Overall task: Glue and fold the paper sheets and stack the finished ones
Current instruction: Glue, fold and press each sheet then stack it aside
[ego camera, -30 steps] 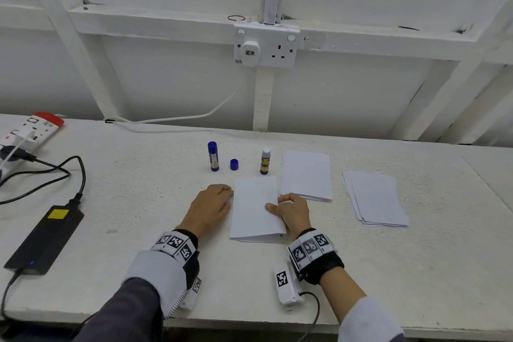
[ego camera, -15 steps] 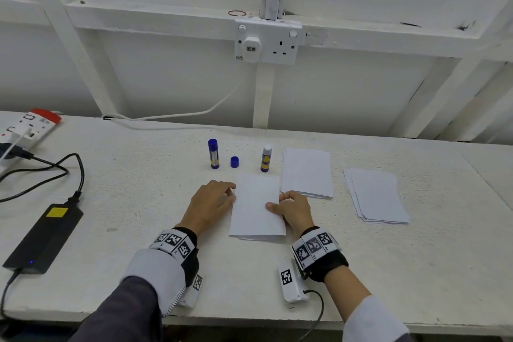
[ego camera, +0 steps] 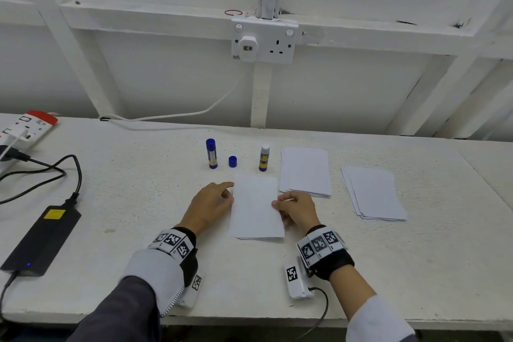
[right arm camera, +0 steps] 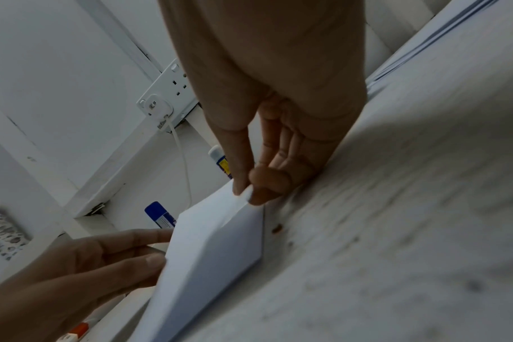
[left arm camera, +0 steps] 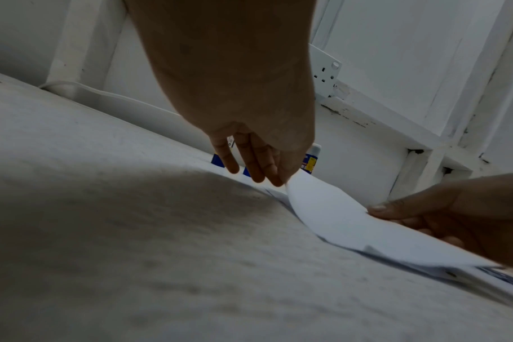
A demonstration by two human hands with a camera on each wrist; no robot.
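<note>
Folded sheet [ego camera: 255,208] lies on the surface [ego camera: 138,203], between both hands. Right hand [ego camera: 298,209]: grip closed, thumb and forefinger pinching the sheet's right edge, upper layer slightly lifted. Left hand [ego camera: 211,207]: fingers extended, relaxed, tips touching the left edge; holding nothing.

Judgement: fold in progress. To do it well, align the pinched edges first, lower the layer, then run the left fingers along the crease away from the grip.

Beyond the grip: uncapped glue stick [ego camera: 264,158], loose blue cap [ego camera: 232,161], capped glue stick [ego camera: 211,153]. Right of the grip: near paper stack [ego camera: 305,172]; farther right, second paper stack [ego camera: 373,193].
</note>
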